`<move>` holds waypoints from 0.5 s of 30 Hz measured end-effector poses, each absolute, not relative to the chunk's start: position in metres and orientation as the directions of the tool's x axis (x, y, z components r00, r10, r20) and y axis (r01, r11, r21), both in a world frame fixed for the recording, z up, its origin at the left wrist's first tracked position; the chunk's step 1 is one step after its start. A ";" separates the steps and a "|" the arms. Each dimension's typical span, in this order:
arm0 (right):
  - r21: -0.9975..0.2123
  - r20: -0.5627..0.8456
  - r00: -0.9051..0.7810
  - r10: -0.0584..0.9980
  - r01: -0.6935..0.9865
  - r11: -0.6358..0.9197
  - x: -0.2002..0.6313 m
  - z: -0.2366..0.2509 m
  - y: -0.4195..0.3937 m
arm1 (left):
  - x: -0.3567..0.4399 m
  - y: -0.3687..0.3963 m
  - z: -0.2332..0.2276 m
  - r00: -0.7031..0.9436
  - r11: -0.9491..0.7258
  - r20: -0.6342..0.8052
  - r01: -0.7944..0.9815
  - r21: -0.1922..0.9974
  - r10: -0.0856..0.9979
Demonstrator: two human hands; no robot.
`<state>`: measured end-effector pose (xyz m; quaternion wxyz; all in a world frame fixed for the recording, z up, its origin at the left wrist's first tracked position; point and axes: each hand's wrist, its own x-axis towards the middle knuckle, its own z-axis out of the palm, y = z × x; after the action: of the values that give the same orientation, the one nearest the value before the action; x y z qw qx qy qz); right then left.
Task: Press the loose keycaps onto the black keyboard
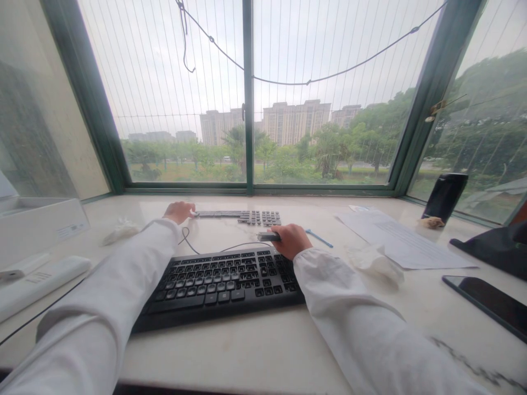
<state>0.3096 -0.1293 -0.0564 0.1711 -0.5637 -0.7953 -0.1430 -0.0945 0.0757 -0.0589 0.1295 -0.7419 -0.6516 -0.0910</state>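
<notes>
Both arms in white sleeves reach forward over a pale stone sill (255, 351) under a wide window. The left hand (179, 212) lies curled on the left end of a slim grey keyboard (239, 217) that sits far back near the glass, fingers bent over its edge and touching it. The right hand (291, 240) is closed around a small dark object (268, 236), whose end sticks out to the left of the fist; what the object is cannot be told. This hand hovers just behind the far edge of a black keyboard (220, 280), which lies nearer the person, between the two forearms, with a thin cable looping away from it towards the grey one. A blue pen (319, 238) lies just right of the right hand. Further right are a crumpled tissue (374, 262), a sheet of paper (401, 241) and a dark phone (488, 300) lying flat. A black cup (444, 196) stands by the right window frame; its inside is hidden. On the left stands a white box (39, 225), closed
</notes>
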 end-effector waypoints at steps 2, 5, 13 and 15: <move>0.033 0.428 -0.305 0.851 0.946 0.323 0.310 -0.056 -0.130 | -0.094 0.077 -0.060 0.145 -0.129 0.300 0.989 -0.072 0.943; 0.032 0.421 -0.295 0.858 0.950 0.310 0.309 -0.055 -0.130 | -0.092 0.076 -0.060 0.148 -0.135 0.299 0.989 -0.066 0.943; 0.029 0.421 -0.294 0.858 0.950 0.312 0.309 -0.054 -0.131 | -0.083 0.069 -0.055 0.133 -0.126 0.286 0.991 -0.044 0.949; 0.034 0.422 -0.299 0.856 0.949 0.314 0.309 -0.055 -0.130 | -0.081 0.065 -0.054 0.125 -0.117 0.281 0.992 -0.043 0.952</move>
<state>0.3089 -0.1301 -0.0550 0.1657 -0.5685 -0.7936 -0.1400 -0.0812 0.0649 -0.0538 0.1104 -0.7418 -0.6551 -0.0920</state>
